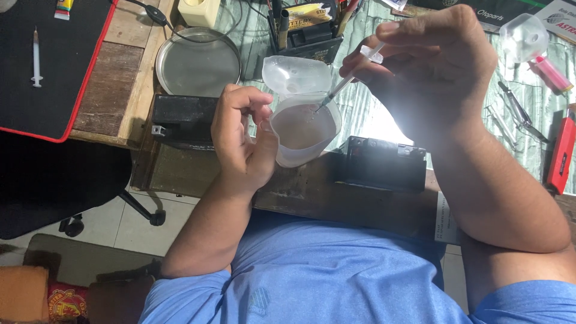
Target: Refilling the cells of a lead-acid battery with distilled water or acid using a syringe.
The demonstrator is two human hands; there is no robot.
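Observation:
My left hand [240, 141] grips a translucent plastic container [303, 132] by its side, with its hinged lid [297, 75] flipped open upward. The container holds a cloudy pale liquid. My right hand [435, 66] holds a small clear syringe [354, 75] at a slant, its tip dipped into the liquid near the container's upper rim. Both hands hover over the front edge of a wooden workbench [312, 192].
Two black batteries [183, 120] [384, 162] sit at the bench edge. A round metal dish [198, 63], a black mat [54, 66] with a second syringe [36, 60], a battery holding pens [309, 33], tweezers [515, 108], a red tool [563, 156] and a pink lighter [551, 73] lie around.

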